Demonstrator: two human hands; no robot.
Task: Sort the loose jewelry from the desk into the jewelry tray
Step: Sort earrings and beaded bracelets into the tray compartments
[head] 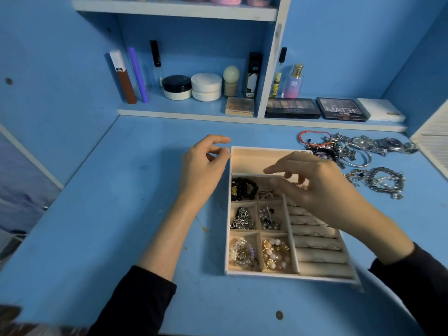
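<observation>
The beige jewelry tray [228,238] lies on the blue desk [116,214], right of centre. Its small compartments hold a black bead bracelet [243,188], a silver chain [242,218], and pearl and gold pieces [275,254]; ring rolls [320,249] fill the right side. My right hand [322,190] hovers blurred over the upper compartments with its fingers stretched leftward, and nothing is plainly held. My left hand [202,166] sits at the tray's far left corner, fingers loosely curled and holding nothing. Loose jewelry [339,149] is piled to the tray's far right, with watches [385,144] and chain bracelets [383,182].
A low shelf [184,113] at the back carries cosmetic jars [191,87], tubes, perfume bottles and makeup palettes [317,108]. A white slatted panel [434,146] stands at the right edge. Blue walls enclose the desk on both sides.
</observation>
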